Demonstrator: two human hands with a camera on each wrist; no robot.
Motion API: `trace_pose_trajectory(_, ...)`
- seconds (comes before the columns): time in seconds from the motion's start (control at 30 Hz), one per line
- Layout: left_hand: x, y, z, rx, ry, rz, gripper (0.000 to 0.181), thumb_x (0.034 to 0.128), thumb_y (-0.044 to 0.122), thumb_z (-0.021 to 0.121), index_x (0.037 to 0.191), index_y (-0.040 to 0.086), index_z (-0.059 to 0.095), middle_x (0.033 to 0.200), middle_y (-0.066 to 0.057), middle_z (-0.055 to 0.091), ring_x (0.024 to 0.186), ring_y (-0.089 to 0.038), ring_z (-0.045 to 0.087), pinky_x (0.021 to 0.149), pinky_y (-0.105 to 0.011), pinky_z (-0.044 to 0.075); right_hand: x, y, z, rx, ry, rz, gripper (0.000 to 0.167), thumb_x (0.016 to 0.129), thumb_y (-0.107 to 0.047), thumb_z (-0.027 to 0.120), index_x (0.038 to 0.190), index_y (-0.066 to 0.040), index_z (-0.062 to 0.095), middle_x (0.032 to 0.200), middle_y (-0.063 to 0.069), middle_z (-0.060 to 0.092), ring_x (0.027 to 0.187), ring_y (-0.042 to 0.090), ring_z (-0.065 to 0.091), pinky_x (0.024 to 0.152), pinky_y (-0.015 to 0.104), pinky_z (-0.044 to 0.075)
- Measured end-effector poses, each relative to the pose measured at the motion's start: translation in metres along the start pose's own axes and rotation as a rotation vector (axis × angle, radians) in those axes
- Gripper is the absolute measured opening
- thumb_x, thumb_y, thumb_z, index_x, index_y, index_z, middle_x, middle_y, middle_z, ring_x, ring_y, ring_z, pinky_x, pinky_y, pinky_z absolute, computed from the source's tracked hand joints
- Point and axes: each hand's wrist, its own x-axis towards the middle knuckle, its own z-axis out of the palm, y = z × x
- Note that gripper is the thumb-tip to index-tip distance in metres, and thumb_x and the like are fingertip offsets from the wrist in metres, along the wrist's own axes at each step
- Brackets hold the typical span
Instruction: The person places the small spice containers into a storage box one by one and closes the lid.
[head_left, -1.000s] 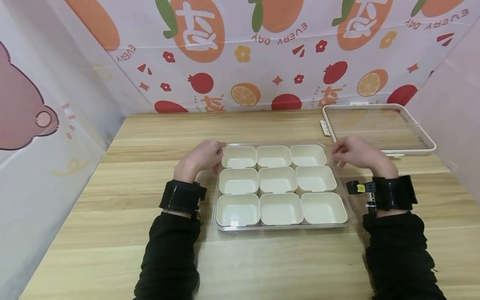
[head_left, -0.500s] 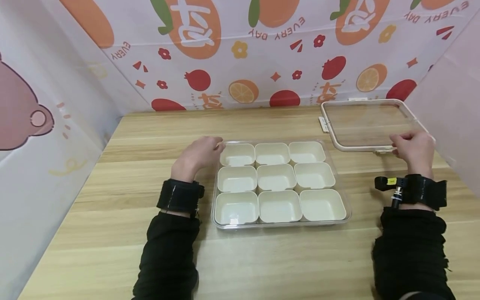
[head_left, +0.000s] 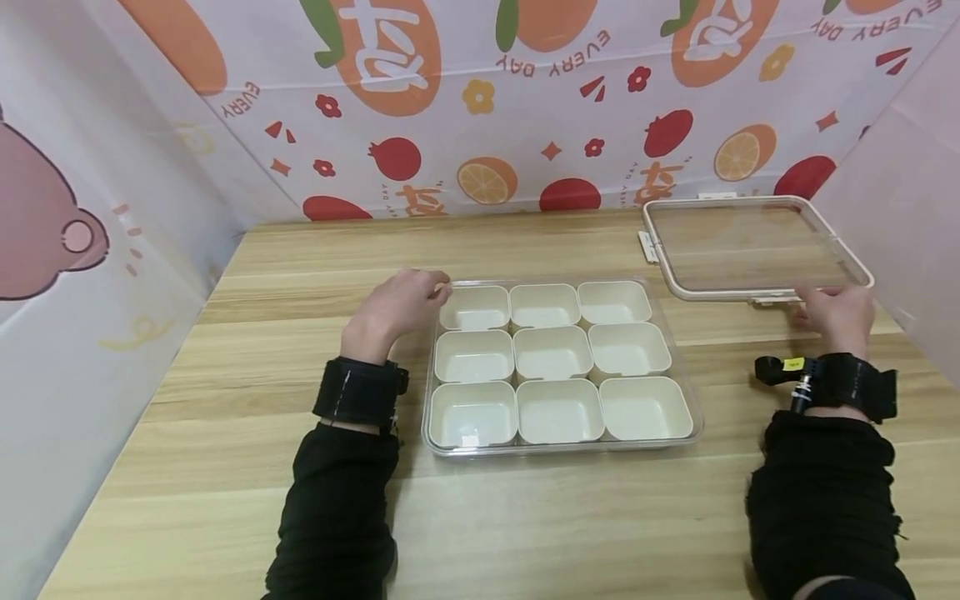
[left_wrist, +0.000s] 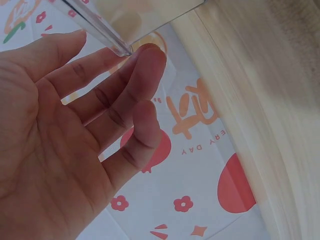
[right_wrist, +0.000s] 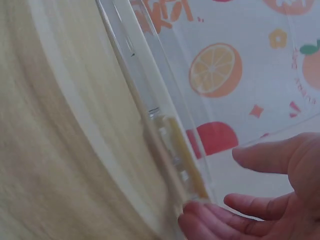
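Observation:
A clear rectangular box stands on the wooden table, holding several cream cups in rows. My left hand is at its far left corner. The left wrist view shows that hand's loosely bent fingers touching the box corner, with the thumb apart from them. To the right lies a clear lid with a pale rim and side latches. My right hand is at the lid's near right edge. In the right wrist view, its fingertips are by the latch, and thumb and fingers stand apart.
The wooden table runs back to a fruit-printed cloth backdrop. A pale cloth wall closes the right side, close to the lid. Another cloth wall stands at the left.
My right hand has moved from beside the box's far right corner to the lid's near right edge, dipping slightly at the end. My left hand has stayed at the box corner.

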Motion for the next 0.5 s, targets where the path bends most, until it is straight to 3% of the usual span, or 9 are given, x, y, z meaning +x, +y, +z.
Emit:
trace_pose_trajectory(0.1, 0.0, 0.001, 0.0, -0.007, -0.004, 0.002, 0.033, 0.1063, 0.014, 0.049, 0.13, -0.003, 0.064, 0.122, -0.02, 0.066, 0.1, -0.031, 0.059, 0.094, -0.047, 0.047, 0.001, 0.005, 0.003, 0.321, -0.04, 0.092, 0.012, 0.096, -0.002, 0.056, 0.103, 0.0, 0.048, 0.056, -0.007, 0.062, 0.048, 0.007, 0.065, 0.053, 0.021, 0.055)
trace_pose_trajectory(0.2, 0.001, 0.002, 0.0, -0.013, -0.007, 0.005, 0.033, 0.1062, 0.013, 0.048, 0.13, -0.003, 0.064, 0.121, -0.019, 0.065, 0.099, -0.031, 0.058, 0.092, -0.046, 0.047, 0.004, 0.009, 0.005, 0.555, -0.075, 0.154, 0.024, 0.093, 0.01, 0.054, 0.109, -0.002, 0.042, 0.061, 0.002, 0.066, 0.05, 0.016, 0.068, 0.053, 0.027, 0.057)
trace_pose_trajectory(0.37, 0.002, 0.002, 0.001, -0.005, -0.004, 0.018, 0.031, 0.1058, 0.012, 0.047, 0.126, -0.002, 0.066, 0.11, -0.017, 0.065, 0.093, -0.029, 0.056, 0.085, -0.043, 0.045, 0.011, 0.012, 0.008, 0.574, -0.145, 0.192, 0.027, 0.095, 0.01, 0.055, 0.114, -0.004, 0.043, 0.066, 0.002, 0.067, 0.055, 0.017, 0.07, 0.057, 0.028, 0.058)
trace_pose_trajectory(0.5, 0.003, 0.001, 0.003, -0.002, 0.0, 0.031, 0.029, 0.1049, 0.011, 0.045, 0.118, 0.0, 0.068, 0.096, -0.014, 0.061, 0.088, -0.028, 0.055, 0.08, -0.042, 0.043, 0.016, 0.01, 0.008, 0.566, -0.135, 0.233, 0.024, 0.097, 0.007, 0.055, 0.114, -0.006, 0.044, 0.064, 0.003, 0.067, 0.054, 0.017, 0.07, 0.058, 0.029, 0.058)
